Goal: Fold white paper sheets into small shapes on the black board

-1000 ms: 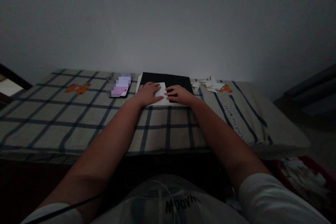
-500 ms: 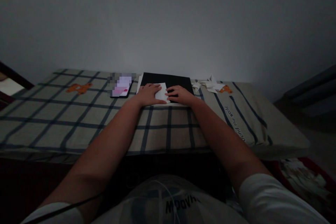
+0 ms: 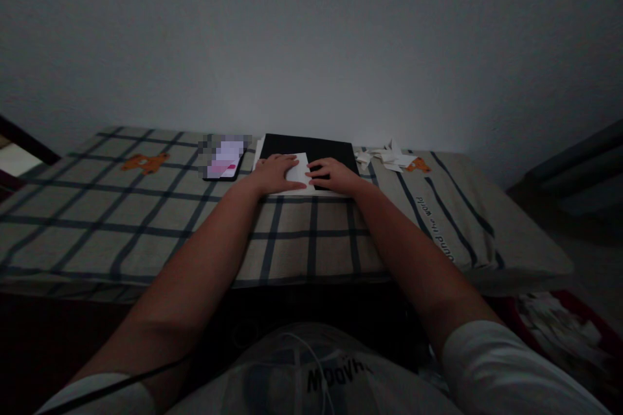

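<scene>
A white sheet of paper [image 3: 298, 170] lies on a black board [image 3: 316, 148] at the far side of a checked bedcover [image 3: 146, 220]. My left hand [image 3: 275, 173] rests flat on the paper's left part, fingers stretched out and pressing down. Beside it, my right hand [image 3: 331, 174] lies on the board at the paper's right edge, its fingers curled toward the edge and touching it. Neither hand lifts the sheet.
A lit phone [image 3: 224, 160] sits left of the board. Several folded white paper pieces [image 3: 387, 157] lie to the right, near an orange bear print [image 3: 417, 165]. A grey wall rises behind the bed; red fabric [image 3: 559, 324] lies on the floor at lower right.
The hands have barely shifted on the paper; the left fingers slid slightly along it. Everything else stays where it was.
</scene>
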A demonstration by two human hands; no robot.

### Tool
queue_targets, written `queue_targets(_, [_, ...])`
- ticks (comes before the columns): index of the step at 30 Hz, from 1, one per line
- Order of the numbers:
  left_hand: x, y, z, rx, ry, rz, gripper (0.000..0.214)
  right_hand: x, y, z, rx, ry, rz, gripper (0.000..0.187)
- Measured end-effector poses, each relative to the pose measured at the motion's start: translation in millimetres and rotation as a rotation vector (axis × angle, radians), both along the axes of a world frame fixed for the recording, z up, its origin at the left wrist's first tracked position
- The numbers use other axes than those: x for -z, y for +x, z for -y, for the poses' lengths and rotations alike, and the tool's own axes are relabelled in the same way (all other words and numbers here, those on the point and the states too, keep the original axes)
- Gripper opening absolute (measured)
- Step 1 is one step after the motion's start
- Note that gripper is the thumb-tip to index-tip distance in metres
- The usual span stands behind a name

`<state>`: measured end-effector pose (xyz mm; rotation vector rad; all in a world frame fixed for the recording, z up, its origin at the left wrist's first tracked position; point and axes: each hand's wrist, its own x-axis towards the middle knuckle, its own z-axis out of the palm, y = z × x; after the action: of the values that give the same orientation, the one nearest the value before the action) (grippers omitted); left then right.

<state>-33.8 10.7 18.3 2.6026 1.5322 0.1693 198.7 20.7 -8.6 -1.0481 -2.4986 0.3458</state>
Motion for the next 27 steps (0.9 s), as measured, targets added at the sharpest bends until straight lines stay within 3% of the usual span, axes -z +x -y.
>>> queue_targets(7, [-0.6, 0, 2, 0.006, -0.022, -0.03, 0.094, -2.0, 0, 2, 0.0, -0.003, 0.002, 0.028])
queue_targets(17, [11.2, 14, -1, -0.101, 0.183, 0.052, 0.055, -8.7, -2, 8, 0.028, -0.026, 0.009, 0.027])
queue_targets(27, [3.5, 0, 1, -0.014, -0.003, 0.022, 0.089, -7.1, -1, 7, 0.03, -0.034, 0.002, 0.03])
